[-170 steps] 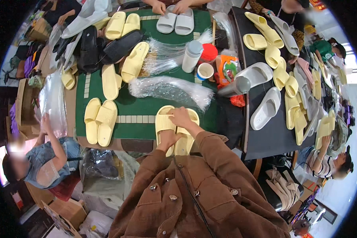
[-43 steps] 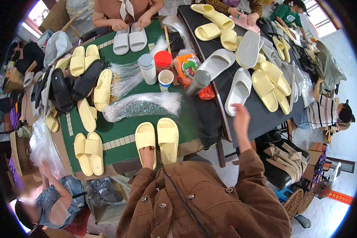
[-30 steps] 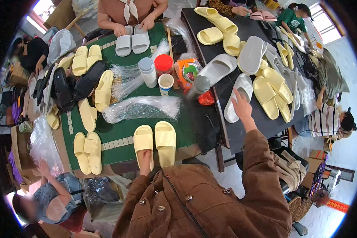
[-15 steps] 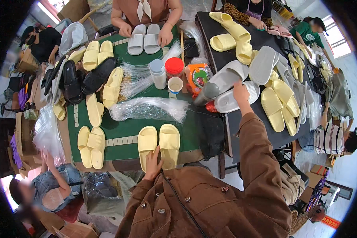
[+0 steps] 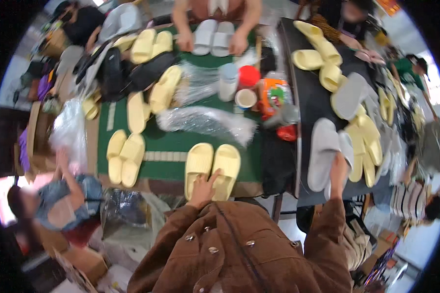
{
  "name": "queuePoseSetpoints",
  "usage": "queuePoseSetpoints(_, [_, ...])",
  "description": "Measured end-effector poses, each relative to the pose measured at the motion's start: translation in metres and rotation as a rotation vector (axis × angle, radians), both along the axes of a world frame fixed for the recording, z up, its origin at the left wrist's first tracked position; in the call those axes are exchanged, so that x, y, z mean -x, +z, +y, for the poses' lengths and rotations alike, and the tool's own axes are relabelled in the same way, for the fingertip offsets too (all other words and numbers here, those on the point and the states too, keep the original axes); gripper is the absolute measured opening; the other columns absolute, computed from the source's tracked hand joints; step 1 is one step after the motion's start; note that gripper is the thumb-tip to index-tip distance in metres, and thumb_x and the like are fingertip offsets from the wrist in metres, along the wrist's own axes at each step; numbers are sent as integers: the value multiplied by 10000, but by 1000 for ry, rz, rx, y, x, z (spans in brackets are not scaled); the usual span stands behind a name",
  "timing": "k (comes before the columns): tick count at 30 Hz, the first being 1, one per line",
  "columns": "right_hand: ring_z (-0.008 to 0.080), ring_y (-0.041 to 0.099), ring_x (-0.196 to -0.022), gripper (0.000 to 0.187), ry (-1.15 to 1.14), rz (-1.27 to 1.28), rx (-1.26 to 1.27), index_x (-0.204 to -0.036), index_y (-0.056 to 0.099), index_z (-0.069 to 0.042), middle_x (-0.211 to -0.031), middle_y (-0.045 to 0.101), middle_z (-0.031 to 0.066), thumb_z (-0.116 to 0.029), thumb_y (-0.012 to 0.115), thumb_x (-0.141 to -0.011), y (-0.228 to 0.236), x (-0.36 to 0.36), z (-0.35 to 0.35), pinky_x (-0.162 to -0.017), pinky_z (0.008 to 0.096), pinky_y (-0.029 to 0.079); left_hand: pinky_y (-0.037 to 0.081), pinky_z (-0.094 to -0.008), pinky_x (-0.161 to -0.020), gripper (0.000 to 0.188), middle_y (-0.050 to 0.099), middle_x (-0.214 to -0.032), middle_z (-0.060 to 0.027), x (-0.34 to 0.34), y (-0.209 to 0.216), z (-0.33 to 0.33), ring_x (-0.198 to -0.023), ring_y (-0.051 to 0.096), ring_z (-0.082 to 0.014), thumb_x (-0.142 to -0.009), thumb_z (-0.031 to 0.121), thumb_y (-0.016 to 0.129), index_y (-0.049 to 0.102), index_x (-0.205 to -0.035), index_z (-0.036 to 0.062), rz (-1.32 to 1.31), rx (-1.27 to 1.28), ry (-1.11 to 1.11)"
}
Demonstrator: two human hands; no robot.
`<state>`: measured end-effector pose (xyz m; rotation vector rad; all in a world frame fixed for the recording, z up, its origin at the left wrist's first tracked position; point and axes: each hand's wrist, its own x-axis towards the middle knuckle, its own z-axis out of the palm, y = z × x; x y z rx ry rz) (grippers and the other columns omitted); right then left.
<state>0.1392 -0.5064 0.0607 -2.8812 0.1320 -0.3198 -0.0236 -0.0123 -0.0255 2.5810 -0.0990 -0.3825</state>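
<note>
Slipper packing workshop, from what I saw around me. Green table (image 5: 181, 141) and a black table (image 5: 303, 107) were both covered in loose foam slippers: yellow pairs (image 5: 124, 156), grey ones (image 5: 322, 151), black ones (image 5: 112, 73). Clear plastic bags (image 5: 205, 122) lay among them. Other people (image 5: 215, 10) sat round the tables handling pairs; cardboard boxes (image 5: 90, 261) sat on the floor.

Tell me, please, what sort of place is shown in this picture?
Probably a workshop or packing room for foam slippers. Many yellow slippers and grey ones lie on a green table and a dark table, clear plastic bags lie among them, and several people sit around handling pairs.
</note>
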Motion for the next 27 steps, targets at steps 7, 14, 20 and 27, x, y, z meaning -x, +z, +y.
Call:
queuePoseSetpoints(7, [408, 561, -883, 425, -180, 292, 37, -1285, 511, -120, -913, 597, 242, -85, 470, -864, -41, 75, 20, -796, 456, 425, 373, -488, -907, 637, 417, -1164, -214, 22, -32, 5, -1134, 401, -406, -718, 88, 623, 394, -1309, 162, -171, 13, -74])
queuePoseSetpoints(14, [399, 574, -861, 363, -267, 241, -57, -1223, 573, -105, -912, 604, 254, -110, 503, -867, -56, 65, 7, -777, 426, 431, 384, -464, -871, 459, 465, -1163, -164, 11, -27, 24, -1103, 438, -330, -672, 90, 615, 510, -1117, 53, -170, -101, 144])
queuePoseSetpoints(20, [285, 594, -847, 312, -211, 62, -282, -1185, 590, -50, -897, 621, 216, -160, 524, -901, -66, 79, 7, -758, 367, 442, 418, -465, -850, 389, 549, -1129, -174, 16, -62, 149, -1045, 496, -365, -691, 1, 527, 567, -1078, 12, -261, -56, 411])
queuePoseSetpoints(27, [257, 600, -771, 200, -79, 8, -409, -988, 608, 54, -831, 627, 191, -109, 546, -890, -3, 105, 96, -717, 345, 456, 405, -453, -918, 312, 490, -1190, -268, 21, -62, 277, -1070, 471, -436, -759, 99, 591, 541, -1038, -32, -56, -188, 547])
